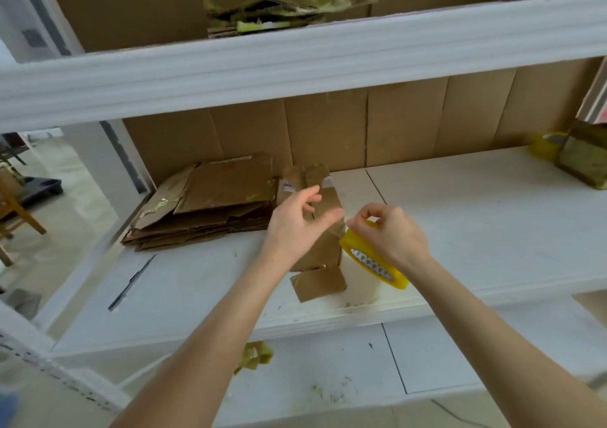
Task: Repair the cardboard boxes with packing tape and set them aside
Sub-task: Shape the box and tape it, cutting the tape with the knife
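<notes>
A flattened cardboard box lies on the white middle shelf, one flap hanging toward the front edge. My left hand hovers over its upper part with fingers spread and relaxed, holding nothing that I can make out. My right hand grips a yellow roll of packing tape at the box's right edge, thumb and forefinger pinching at the top of the roll. A shiny strip of tape seems to run from the roll onto the box.
A stack of flattened cardboard boxes lies at the shelf's left. A thin dark blade rests near the front left. Another yellow tape roll and a taped box sit far right. Crumpled tape lies on the lower shelf.
</notes>
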